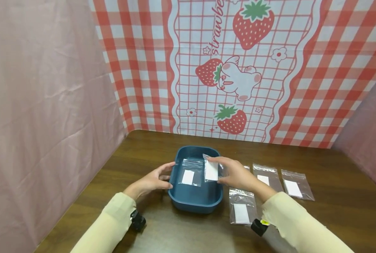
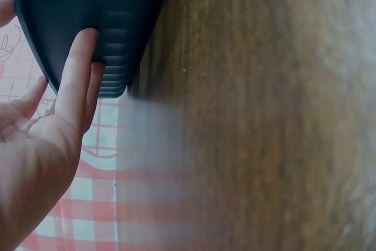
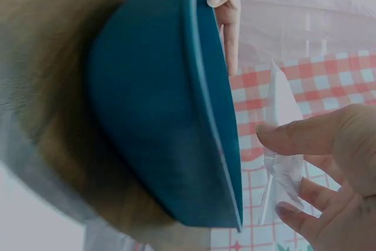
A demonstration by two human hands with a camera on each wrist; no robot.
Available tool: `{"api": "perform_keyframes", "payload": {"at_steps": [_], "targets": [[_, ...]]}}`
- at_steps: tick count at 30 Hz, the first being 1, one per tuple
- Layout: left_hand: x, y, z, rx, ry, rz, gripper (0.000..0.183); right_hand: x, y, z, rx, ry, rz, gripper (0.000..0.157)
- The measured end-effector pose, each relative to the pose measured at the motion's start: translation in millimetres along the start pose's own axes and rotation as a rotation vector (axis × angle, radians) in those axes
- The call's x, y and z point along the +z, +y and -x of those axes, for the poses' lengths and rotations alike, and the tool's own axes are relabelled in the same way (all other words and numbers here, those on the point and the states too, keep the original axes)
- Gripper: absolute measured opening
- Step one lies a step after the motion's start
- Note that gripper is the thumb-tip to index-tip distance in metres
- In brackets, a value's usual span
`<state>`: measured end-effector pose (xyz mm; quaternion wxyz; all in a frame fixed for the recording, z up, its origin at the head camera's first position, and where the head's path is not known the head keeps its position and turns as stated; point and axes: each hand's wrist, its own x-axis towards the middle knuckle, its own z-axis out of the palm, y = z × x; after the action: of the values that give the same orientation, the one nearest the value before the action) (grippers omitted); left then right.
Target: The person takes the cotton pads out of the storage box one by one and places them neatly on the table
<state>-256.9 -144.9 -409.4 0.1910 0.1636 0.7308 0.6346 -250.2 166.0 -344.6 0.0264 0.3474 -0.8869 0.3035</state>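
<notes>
A dark blue rectangular bin [image 1: 195,207] stands on the table. My left hand [image 1: 151,181] rests against its left side, and in the left wrist view the fairly straight fingers [image 2: 75,80] touch the outer wall. Over the bin's right part, my right hand [image 1: 235,172] pinches a clear zip bag [image 1: 211,170] holding a white card-like piece. The right wrist view shows this bag [image 3: 283,110] between thumb and fingers, above the rim. A similar zip bag [image 1: 188,177] lies inside the bin.
Right of the bin lie several more zip bags with white pieces: one nearer [image 1: 241,212], one behind my wrist [image 1: 263,180], one farther right [image 1: 293,189]. A checked strawberry cloth [image 1: 150,88] hangs at the table's back edge, and a pink curtain [image 1: 48,105] at the left.
</notes>
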Motion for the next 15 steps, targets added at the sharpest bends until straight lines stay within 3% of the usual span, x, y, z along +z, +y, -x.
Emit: {"api": "perform_keyframes", "payload": {"at_steps": [9, 15], "targets": [[-0.4, -1.0, 1.8, -0.009, 0.009, 0.037, 0.080, 3.6, 12.7, 34.2, -0.060, 0.123, 0.011, 0.065], [1.1, -1.2, 1.3, 0.001, -0.002, 0.042, 0.081, 7.1, 25.8, 62.5, -0.087, 0.194, 0.040, 0.071]]}}
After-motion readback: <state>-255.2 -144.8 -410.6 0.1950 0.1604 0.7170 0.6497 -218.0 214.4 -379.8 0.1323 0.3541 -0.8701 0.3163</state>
